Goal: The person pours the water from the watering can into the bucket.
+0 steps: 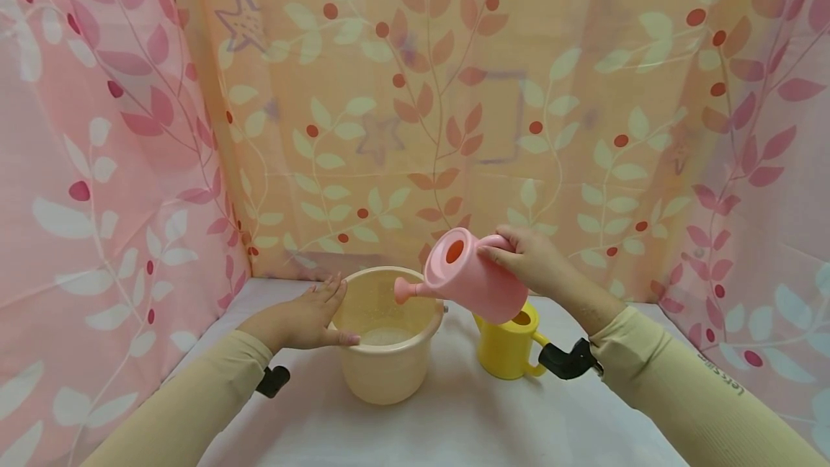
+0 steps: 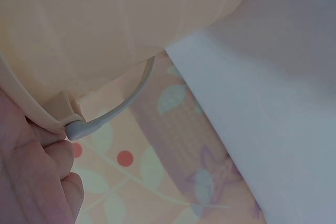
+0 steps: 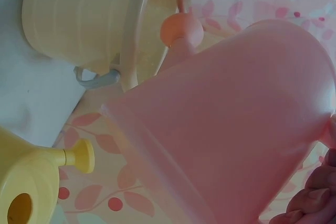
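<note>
My right hand [image 1: 528, 258] grips the handle of a pink watering can [image 1: 483, 287], raised and tilted left. Its sprinkler head [image 1: 405, 290] hangs over the mouth of a cream plastic bucket [image 1: 385, 380]. My left hand [image 1: 305, 319] rests on the bucket's left rim, fingers spread along it and thumb reaching over the front edge. Some liquid shows at the bottom of the bucket. In the left wrist view, fingertips [image 2: 71, 182] lie beside the rim, near the grey bail handle [image 2: 113, 111]. Below the pink can stands a yellow watering can [image 1: 506, 352], partly covered by it.
The bucket and yellow can stand on a white tabletop [image 1: 467, 424]. Leaf-patterned curtains [image 1: 428, 164] enclose the back and both sides. A black wrist mount [image 1: 570, 359] overlaps the yellow can's handle in the head view.
</note>
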Demonstrator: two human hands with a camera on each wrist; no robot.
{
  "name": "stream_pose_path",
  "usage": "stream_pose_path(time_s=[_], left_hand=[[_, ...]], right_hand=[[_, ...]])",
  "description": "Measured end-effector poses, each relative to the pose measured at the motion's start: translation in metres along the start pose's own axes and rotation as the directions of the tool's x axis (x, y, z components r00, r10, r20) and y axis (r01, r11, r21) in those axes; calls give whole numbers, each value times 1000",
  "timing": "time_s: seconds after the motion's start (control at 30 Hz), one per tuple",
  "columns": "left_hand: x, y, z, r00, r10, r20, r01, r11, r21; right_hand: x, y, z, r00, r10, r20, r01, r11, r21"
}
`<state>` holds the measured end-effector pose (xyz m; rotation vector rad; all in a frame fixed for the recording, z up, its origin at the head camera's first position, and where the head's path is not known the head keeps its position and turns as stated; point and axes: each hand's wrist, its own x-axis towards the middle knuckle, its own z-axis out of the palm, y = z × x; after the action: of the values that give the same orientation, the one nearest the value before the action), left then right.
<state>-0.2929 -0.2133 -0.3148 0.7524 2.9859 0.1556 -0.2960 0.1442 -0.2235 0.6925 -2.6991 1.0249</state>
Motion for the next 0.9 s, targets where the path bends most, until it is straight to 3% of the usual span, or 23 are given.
stream_pose_path(time_s=[0.9], left_hand=[[-1,1,0,1000,-4,-8,4,1000,-9]], right_hand=[[1,-3,-1,1000,-8,10,8,1000,1]])
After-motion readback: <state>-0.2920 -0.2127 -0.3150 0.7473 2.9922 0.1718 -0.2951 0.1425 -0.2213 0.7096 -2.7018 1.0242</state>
